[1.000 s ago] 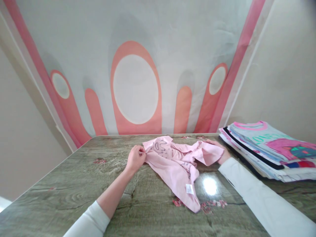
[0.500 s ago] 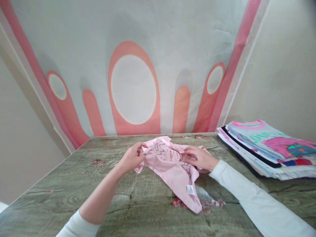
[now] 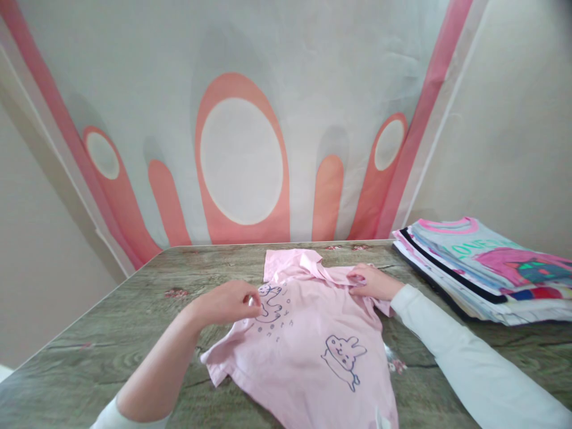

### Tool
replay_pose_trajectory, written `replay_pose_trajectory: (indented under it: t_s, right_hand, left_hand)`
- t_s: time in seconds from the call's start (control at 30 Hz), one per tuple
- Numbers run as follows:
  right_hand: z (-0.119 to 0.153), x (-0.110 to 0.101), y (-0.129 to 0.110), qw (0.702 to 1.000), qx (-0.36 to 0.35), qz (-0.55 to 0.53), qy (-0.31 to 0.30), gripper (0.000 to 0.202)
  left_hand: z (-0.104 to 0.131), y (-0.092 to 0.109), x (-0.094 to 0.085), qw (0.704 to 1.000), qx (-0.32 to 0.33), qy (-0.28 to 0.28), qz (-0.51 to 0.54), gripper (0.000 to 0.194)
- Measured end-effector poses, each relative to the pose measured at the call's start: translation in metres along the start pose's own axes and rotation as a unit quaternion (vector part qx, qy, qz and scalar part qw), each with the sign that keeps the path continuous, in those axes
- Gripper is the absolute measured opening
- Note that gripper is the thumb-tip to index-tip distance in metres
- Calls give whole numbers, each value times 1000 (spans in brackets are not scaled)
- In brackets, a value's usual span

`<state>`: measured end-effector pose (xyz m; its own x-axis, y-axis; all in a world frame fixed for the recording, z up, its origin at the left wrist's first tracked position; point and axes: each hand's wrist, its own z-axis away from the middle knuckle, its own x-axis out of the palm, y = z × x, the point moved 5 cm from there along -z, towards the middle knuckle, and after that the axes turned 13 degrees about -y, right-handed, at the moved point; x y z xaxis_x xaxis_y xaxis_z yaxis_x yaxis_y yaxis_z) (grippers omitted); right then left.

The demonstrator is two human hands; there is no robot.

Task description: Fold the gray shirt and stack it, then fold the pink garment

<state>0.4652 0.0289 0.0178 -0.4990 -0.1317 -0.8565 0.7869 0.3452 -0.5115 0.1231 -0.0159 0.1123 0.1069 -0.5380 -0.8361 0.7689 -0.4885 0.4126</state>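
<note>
The pink shirt (image 3: 308,322) has spread lengthwise toward the worktop's (image 3: 102,351) near edge; right fingers (image 3: 366,274) pinch its far end, left fingers (image 3: 245,292) curl, hold unclear.

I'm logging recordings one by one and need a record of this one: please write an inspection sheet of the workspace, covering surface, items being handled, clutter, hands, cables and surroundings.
Surface: wood-grain table with small reddish floral marks.
Items handled: pink shirt with line drawings, rumpled at its far end, running out of the picture at the bottom.
Clutter: stack of folded clothes at the right.
Left hand: fingers curled by the shirt's left drawing; grip unclear.
Right hand: fingers on the shirt's far right part.
Cables: nothing seen.
Surroundings: grey wall with coral shapes.
</note>
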Motion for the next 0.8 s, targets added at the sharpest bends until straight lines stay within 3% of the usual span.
replay_pose_trajectory:
  t_s: [0.13,0.23,0.33,0.47,0.57,0.67,0.8]
  right_hand:
    - [-4,5,1,996,-13,92,4,17]
    - [-6,-3,13,997,28,73,28,21]
    - [-2,-19,37,992,97,-1,75,18]
    - [9,-35,68,963,142,-186,135,17]
    - [16,-34,85,929,177,-285,152,19]
    - [20,-29,94,907,203,-329,166,20]
    - [21,-30,97,901,196,-341,183,23]
  left_hand:
    - [-32,7,24,990,48,124,-47,21]
    - [-50,-2,46,988,47,134,-60,26]
    - [-60,-26,57,986,16,142,-83,40]
    - [-65,-60,56,971,-33,185,-147,41]
    - [-66,-73,51,955,-73,220,-183,36]
    - [-64,-70,46,948,-91,239,-192,34]
    - [-59,-47,44,955,-72,218,-187,34]
